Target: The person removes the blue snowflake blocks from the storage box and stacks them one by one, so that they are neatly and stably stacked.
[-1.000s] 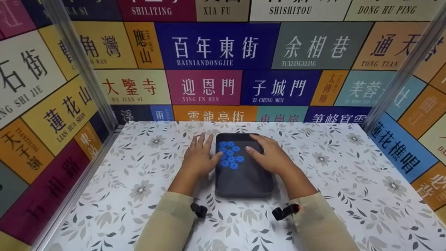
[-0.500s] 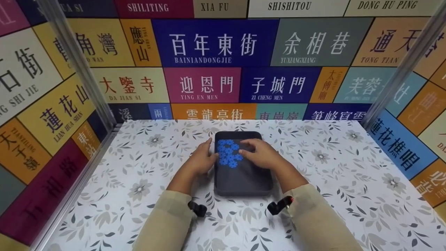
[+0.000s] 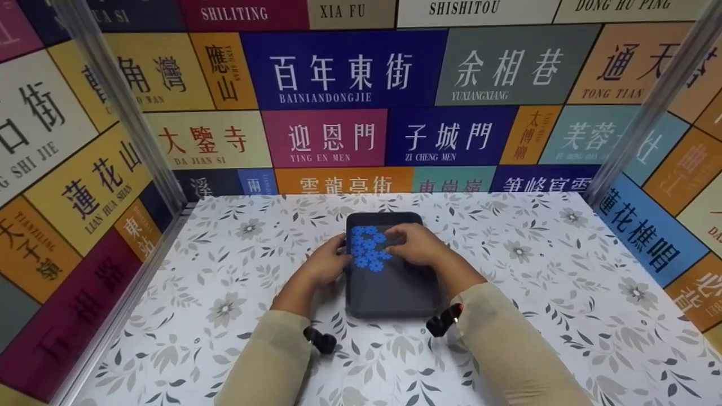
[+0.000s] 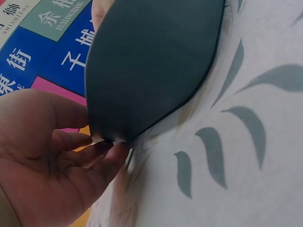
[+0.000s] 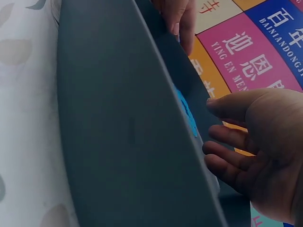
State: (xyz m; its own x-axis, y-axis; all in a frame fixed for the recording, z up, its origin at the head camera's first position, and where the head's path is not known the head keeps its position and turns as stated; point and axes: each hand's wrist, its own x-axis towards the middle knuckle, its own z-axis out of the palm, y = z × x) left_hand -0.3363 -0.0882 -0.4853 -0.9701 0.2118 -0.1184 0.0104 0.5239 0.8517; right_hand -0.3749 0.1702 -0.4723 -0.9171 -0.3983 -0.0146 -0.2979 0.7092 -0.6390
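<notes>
A dark grey rectangular tray (image 3: 395,296) lies on the table, holding several blue flower-shaped pieces (image 3: 369,248) in its far left part. My left hand (image 3: 324,264) holds the tray's left side; in the left wrist view, the fingers of the left hand (image 4: 57,161) curl against the tray's outer wall (image 4: 151,61). Over the tray's right half hovers my right hand (image 3: 418,245), thumb and forefinger apart beside the blue pieces. The right wrist view shows the right hand (image 5: 270,137) with its fingers loosely bent and nothing between them, and one blue edge (image 5: 188,116) above the rim.
A white cloth with grey flowers and leaves covers the table (image 3: 225,338). Panels with coloured signs (image 3: 344,67) stand behind and at both sides, with clear upright edges at the corners. Each wrist wears a small black camera (image 3: 320,340).
My right hand has moved left, further over the tray towards the blue pieces, its fingers drawing closer together. My left fingers have gone from spread beside the tray to curled at its side.
</notes>
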